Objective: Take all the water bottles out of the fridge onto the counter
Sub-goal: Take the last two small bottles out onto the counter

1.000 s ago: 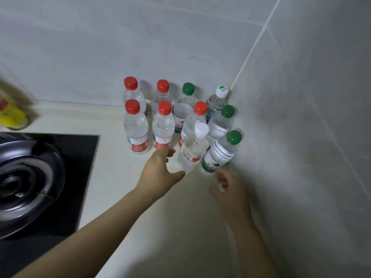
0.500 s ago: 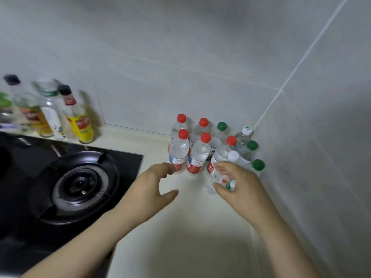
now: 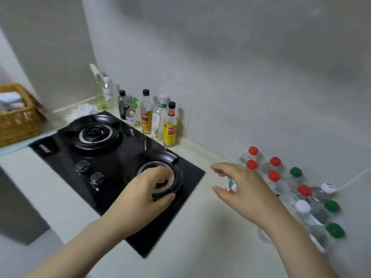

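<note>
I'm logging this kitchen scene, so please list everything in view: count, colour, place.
counter: one, pale, foreground
water bottles: ten, clear with five red, three green, two white caps, counter corner at right
gas stove: one, black, set in counter
condiment bottles: several, mostly clear, two yellow-labelled, along wall behind gas stove
wicker basket: one, brown, far left
left hand: one, empty, above gas stove
right hand: one, empty, fingers spread before the water bottles
</note>
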A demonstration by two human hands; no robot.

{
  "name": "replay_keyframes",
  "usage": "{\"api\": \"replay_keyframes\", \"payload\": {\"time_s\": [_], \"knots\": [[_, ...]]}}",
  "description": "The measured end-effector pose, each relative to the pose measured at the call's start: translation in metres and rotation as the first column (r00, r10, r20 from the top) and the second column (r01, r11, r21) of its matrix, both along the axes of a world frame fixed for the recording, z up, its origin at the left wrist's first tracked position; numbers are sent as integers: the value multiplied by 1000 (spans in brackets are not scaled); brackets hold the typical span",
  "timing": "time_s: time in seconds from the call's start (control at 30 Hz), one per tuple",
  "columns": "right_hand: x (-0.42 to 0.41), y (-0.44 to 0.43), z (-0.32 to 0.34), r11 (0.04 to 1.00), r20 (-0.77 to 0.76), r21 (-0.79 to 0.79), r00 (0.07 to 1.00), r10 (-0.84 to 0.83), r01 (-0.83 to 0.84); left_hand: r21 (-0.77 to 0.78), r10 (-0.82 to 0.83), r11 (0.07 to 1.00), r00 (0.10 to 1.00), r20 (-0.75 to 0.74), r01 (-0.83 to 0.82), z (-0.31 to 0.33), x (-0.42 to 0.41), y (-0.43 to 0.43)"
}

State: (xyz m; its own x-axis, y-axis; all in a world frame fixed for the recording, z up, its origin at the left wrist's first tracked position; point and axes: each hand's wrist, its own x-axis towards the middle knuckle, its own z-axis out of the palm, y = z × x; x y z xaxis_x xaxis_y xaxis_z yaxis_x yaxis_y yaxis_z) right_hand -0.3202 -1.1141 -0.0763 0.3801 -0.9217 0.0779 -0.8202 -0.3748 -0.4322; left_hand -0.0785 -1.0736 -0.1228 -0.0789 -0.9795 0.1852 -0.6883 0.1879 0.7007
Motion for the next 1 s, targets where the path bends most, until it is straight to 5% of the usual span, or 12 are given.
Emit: {"api": "replay_keyframes", "payload": {"time_s": [0.43, 1.0], "knots": [[124, 27, 27, 882, 18, -50, 883, 470, -469, -58, 451, 892, 892, 31, -449, 23, 88, 141], [379, 152, 61, 455, -55, -162, 469, 882, -875, -114, 827, 557, 562, -15, -823, 54, 240, 334]]}}
